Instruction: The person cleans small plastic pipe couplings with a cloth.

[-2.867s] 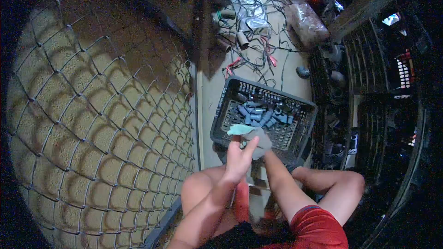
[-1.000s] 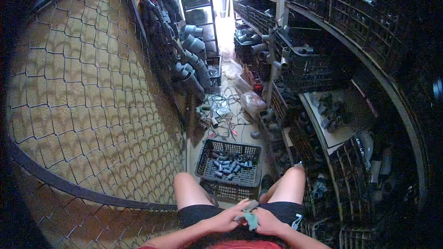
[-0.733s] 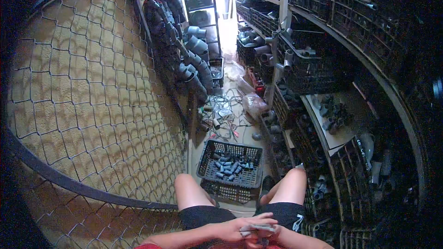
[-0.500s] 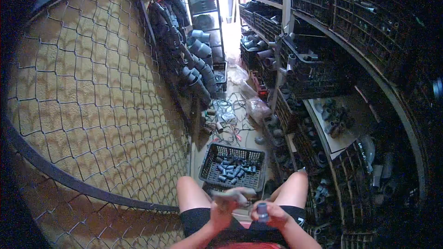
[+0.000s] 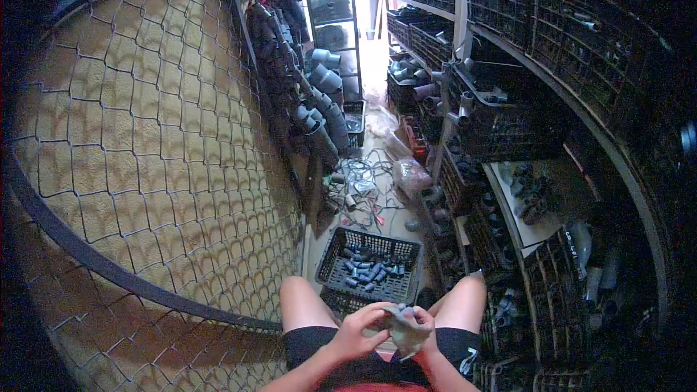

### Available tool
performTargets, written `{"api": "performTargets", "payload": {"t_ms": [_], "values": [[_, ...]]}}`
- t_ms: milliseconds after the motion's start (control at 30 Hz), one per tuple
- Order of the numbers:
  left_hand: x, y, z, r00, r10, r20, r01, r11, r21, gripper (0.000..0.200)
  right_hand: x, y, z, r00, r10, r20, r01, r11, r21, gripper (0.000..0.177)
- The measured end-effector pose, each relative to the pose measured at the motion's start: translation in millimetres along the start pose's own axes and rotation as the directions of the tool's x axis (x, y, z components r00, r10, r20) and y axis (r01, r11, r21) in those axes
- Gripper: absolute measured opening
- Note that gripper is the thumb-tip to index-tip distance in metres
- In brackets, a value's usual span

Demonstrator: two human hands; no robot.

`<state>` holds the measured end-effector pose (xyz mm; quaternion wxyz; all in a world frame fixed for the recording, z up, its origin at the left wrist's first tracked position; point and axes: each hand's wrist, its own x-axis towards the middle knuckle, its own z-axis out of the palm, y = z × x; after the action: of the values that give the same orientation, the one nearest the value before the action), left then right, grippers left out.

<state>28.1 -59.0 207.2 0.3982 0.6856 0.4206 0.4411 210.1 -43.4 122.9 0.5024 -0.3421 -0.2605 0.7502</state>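
My left hand [image 5: 359,334] pinches the edge of a greyish rag [image 5: 408,335] above my lap. My right hand [image 5: 427,325] is closed at the other side of the rag, around a small grey pipe fitting [image 5: 407,312]. Most of the fitting is covered by the rag and fingers. Just beyond my knees, a black plastic crate [image 5: 325,255] holds several grey-blue pipe fittings [image 5: 365,271] lying loose.
A wire mesh fence [image 5: 167,138] runs along my left. Shelves with black crates [image 5: 501,127] of fittings line the right. Large grey pipe fittings [image 5: 324,76] are stacked ahead on the left. Cords and plastic bags [image 5: 412,174] lie on the aisle floor.
My hands have come together. The rag has moved right, from my left hand alone onto the fitting in my right hand, which was uncovered before. The view has shifted slightly.
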Motion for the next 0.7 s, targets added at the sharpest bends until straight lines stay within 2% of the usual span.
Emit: {"api": "performTargets", "payload": {"t_ms": [33, 67, 100, 133, 167, 200, 300, 367, 433, 467, 500, 533, 567, 633, 667, 700], "values": [[-0.7, -6.8, -4.9, 1.0, 0.002, -0.001, -0.002, 1.0, 0.0, 0.034, 1.2, 0.1, -1.7, 0.991, 0.133, 0.023, -0.135, 0.977, 0.165, 0.016], [0.4, -17.8, -10.5, 0.996, 0.066, 0.056, -0.067, 0.998, 0.021, 0.034, -0.7, -1.9, -1.7, 0.991, 0.132, 0.023, -0.134, 0.978, 0.161, 0.016], [0.0, -25.3, -12.4, 0.985, 0.126, 0.113, -0.131, 0.991, 0.039, 0.034, -5.5, -5.2, -0.8, 0.99, 0.122, 0.069, -0.124, 0.992, 0.022, 0.018], [3.5, -19.8, -14.2, 0.982, 0.167, 0.093, -0.169, 0.985, 0.018, 0.032, -11.2, -8.1, -0.1, 0.986, 0.12, 0.114, -0.107, 0.988, -0.116, 0.02], [5.5, -13.8, -14.7, 0.982, 0.167, 0.092, -0.17, 0.985, 0.016, 0.032, -14.2, -9.4, -0.2, 0.98, 0.122, 0.159, -0.08, 0.965, -0.249, 0.023], [7.5, -8.0, -14.4, 0.984, 0.134, 0.116, -0.138, 0.99, 0.026, 0.032, -15.0, -9.8, -1.4, 0.984, 0.13, 0.124, -0.081, 0.938, -0.338, 0.024], [5.0, -11.3, -14.4, 0.985, 0.107, 0.137, -0.116, 0.991, 0.062, 0.033, -14.2, -6.9, -8.2, 0.976, 0.151, 0.156, -0.089, 0.934, -0.347, 0.025], [0.8, -14.4, -13.5, 0.984, 0.111, 0.138, -0.124, 0.988, 0.089, 0.033, -13.1, -6.2, -2.5, 0.983, 0.111, 0.145, -0.046, 0.918, -0.393, 0.023], [-2.7, -15.2, -10.0, 0.994, 0.103, 0.025, -0.106, 0.982, 0.155, 0.031, -11.4, -0.2, 0.4, 0.991, 0.021, 0.134, 0.024, 0.943, -0.331, 0.021], [-2.6, -16.9, -8.4, 0.994, 0.103, 0.025, -0.106, 0.982, 0.155, 0.031, -9.9, 3.3, 6.3, 0.991, 0.022, 0.135, 0.024, 0.943, -0.331, 0.021], [-2.3, -19.4, -7.2, 0.987, 0.158, -0.002, -0.153, 0.96, 0.236, 0.03, -7.6, 8.0, 14.4, 0.98, -0.196, 0.04, 0.197, 0.91, -0.364, 0.02], [-2.3, -20.6, -7.0, 0.977, 0.213, -0.024, -0.195, 0.928, 0.316, 0.029, -5.6, 8.1, 20.9, 0.913, -0.406, -0.045, 0.353, 0.84, -0.411, 0.019], [-2.8, -20.4, -8.3, 0.977, 0.213, -0.027, -0.193, 0.928, 0.317, 0.029, -6.2, -0.9, 26.2, 0.914, -0.404, -0.042, 0.353, 0.84, -0.411, 0.019], [-4.2, -19.3, -11.7, 0.968, 0.25, 0.005, -0.241, 0.928, 0.284, 0.025, -10.3, -28.1, 32.6, 0.99, -0.105, -0.088, 0.06, 0.909, -0.413, 0.018], [-3.4, -18.9, -13.6, 0.968, 0.252, 0.002, -0.242, 0.928, 0.282, 0.025, -8.3, -41.7, 28.1, 0.998, 0.066, 0.005, -0.05, 0.802, -0.595, 0.019], [-3.0, -17.9, -15.8, 0.953, 0.297, 0.057, -0.3, 0.909, 0.287, 0.024, -6.1, -40.1, 26.4, 0.998, 0.067, 0.004, -0.052, 0.801, -0.597, 0.019]]}}
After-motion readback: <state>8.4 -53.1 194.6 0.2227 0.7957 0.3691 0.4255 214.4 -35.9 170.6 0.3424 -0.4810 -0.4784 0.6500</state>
